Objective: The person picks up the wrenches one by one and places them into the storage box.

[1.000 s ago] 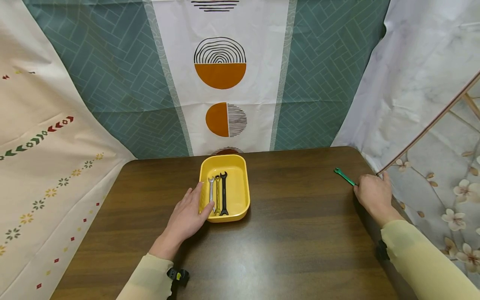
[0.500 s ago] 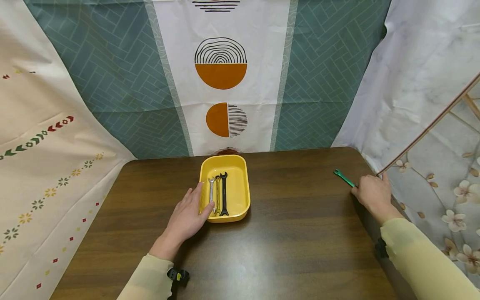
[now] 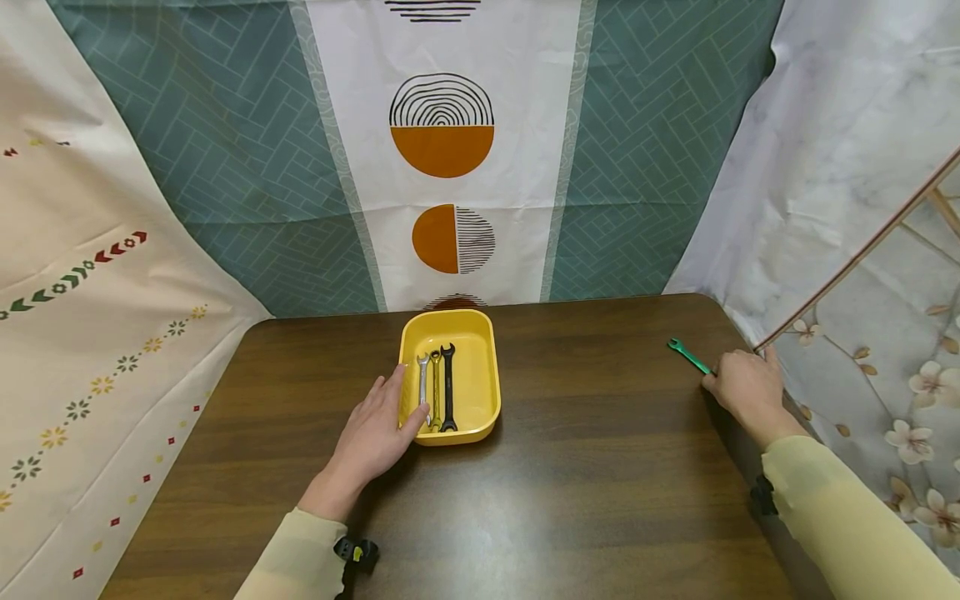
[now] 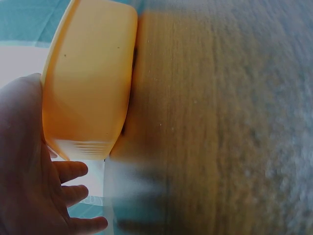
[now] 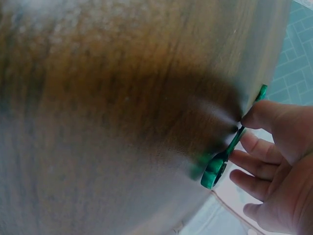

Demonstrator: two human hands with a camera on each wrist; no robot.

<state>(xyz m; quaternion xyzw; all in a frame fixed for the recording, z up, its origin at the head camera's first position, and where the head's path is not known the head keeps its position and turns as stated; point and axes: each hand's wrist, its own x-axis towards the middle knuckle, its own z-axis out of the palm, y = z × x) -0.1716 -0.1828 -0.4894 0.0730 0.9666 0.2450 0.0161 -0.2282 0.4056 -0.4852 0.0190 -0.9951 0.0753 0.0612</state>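
Observation:
My left hand (image 3: 369, 429) rests at the front left corner of a yellow tray (image 3: 480, 367), fingers extended along its left rim and thumb over the front edge. In the left wrist view, the tray's outer wall (image 4: 90, 83) stands beside the hand, its other fingers spread loosely. Inside the tray lie a silver wrench (image 3: 422, 379), a gold-coloured wrench (image 3: 436, 387) and a black wrench (image 3: 448, 387), side by side. At the table's right edge, my right hand (image 3: 746, 387) pinches a green combination wrench (image 3: 688, 356) between thumb and fingers. Its ring end (image 5: 213, 172) shows close over the table.
The dark wooden table (image 3: 585, 467) carries the tray near its back edge. Patterned cloth hangs behind it (image 3: 637, 167) and along the left (image 3: 112, 333) and right sides (image 3: 862, 333), the right cloth close to my right hand.
The right hand and green wrench have shifted very slightly over the last second. My left hand, the tray and the wrenches in it stay where they were.

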